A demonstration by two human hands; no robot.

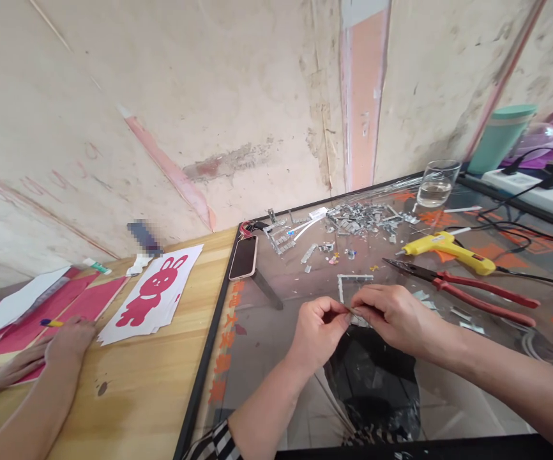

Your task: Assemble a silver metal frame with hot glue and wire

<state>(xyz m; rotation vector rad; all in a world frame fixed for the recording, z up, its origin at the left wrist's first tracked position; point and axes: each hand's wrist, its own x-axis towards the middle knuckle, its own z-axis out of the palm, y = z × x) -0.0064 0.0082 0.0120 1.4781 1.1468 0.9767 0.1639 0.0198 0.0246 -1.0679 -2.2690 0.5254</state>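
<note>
- Head view, hands: the left hand [318, 326] and right hand [394, 314] meet over the glass tabletop [305, 287]. Both are pinched on one small metal strip [352, 311], which spans the gap between the two sets of fingertips; neither hand is released.
- Head view, work piece: the strip is thin and partly hidden by the thumbs, so its exact shape cannot be told. Just beyond the fingers lies a bent metal frame piece [353, 279].
- Head view, tools: red-handled pliers [468, 291] lie just right of the right-hand fingers, a yellow glue gun [444, 250] beyond them. A pile of metal scraps [363, 218], a phone [244, 257] and a glass of water [437, 183] sit farther off.
- Head view, neighbour: another person's hand [66, 342] rests on red paper [73, 306], well left of the fingers, beside rabbit cut-out sheets [154, 295].
- Judgement: a good result likely calls for firm pinches close to the middle, hands low over the glass, and care with sharp edges.
</note>
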